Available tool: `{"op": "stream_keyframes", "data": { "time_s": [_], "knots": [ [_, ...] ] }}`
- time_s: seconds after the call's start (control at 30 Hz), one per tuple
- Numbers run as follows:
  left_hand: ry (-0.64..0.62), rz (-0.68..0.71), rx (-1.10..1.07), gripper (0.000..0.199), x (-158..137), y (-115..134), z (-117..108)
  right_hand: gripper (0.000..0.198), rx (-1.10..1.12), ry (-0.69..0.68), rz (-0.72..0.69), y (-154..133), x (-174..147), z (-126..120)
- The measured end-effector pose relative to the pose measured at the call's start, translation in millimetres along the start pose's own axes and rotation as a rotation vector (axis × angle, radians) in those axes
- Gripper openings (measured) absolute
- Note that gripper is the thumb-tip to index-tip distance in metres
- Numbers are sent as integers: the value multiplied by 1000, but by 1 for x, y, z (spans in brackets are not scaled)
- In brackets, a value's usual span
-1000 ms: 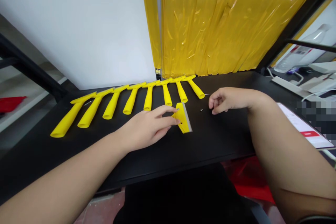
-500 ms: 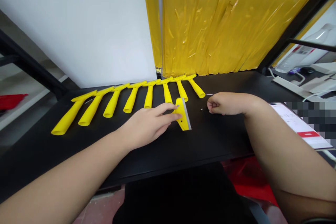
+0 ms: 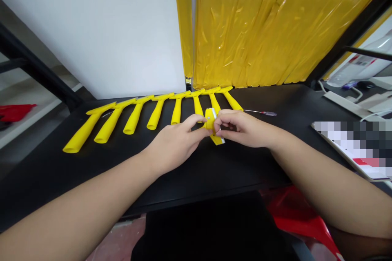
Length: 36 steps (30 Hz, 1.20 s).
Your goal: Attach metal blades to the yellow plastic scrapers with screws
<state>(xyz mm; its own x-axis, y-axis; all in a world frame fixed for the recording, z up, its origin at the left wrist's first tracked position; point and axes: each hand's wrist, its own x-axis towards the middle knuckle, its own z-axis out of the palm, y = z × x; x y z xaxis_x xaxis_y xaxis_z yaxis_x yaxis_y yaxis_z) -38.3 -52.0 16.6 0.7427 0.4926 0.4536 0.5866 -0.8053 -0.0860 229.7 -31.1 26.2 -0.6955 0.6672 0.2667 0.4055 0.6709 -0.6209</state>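
Note:
My left hand [image 3: 180, 140] pinches a small yellow scraper head [image 3: 210, 115] by its left side, just above the table. A pale metal blade [image 3: 222, 141] runs along the head's right edge, and a small screw [image 3: 208, 118] shows on its face. My right hand [image 3: 237, 127] is at the blade side, with thumb and forefinger pinched close against the head. Anything between those fingertips is hidden. Behind the right hand lies a screwdriver [image 3: 269, 113] with a clear purplish handle, its thin shaft pointing left.
Several yellow scraper handles [image 3: 132, 120] lie in a row along the back of the black table [image 3: 171, 187]. A white panel [image 3: 122, 28] and yellow wrapped sheeting [image 3: 239, 28] stand behind. At right are a partly blurred-out phone or tablet [image 3: 339, 147] and a clear bottle [image 3: 352, 65].
My right hand has moved left from beside the screwdriver to the scraper head, uncovering the screwdriver's handle. The small screw seen on the table before is no longer visible. The left hand keeps its hold.

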Motion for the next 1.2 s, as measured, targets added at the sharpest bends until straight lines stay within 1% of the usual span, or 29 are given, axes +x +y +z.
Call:
{"op": "stream_keyframes", "data": {
  "time_s": [0.37, 0.43, 0.5, 0.6, 0.73, 0.9, 1.03, 1.2],
  "knots": [
    [7, -86, -33, 30, 2, 5, 1, 3, 59, 127, 23, 7, 5, 12],
    [4, -115, -56, 28, 2, 6, 0, 8, 139, 160, 29, 7, 7, 15],
    [5, -150, -97, 27, 2, 7, -1, 19, 308, 182, 67, 7, 8, 18],
    [41, -192, -181, 28, 2, 7, -2, 36, 578, 180, 130, 8, 9, 21],
    [89, -220, -311, 32, 3, 9, -2, 42, 769, 185, 174, 12, 11, 22],
    [93, -240, -399, 33, 4, 10, -2, 42, 855, 229, 234, 14, 13, 20],
    [116, -247, -412, 34, 4, 10, -2, 39, 915, 221, 279, 12, 14, 18],
    [112, -257, -415, 34, 4, 11, -3, 40, 913, 230, 290, 10, 13, 17]
  ]
}}
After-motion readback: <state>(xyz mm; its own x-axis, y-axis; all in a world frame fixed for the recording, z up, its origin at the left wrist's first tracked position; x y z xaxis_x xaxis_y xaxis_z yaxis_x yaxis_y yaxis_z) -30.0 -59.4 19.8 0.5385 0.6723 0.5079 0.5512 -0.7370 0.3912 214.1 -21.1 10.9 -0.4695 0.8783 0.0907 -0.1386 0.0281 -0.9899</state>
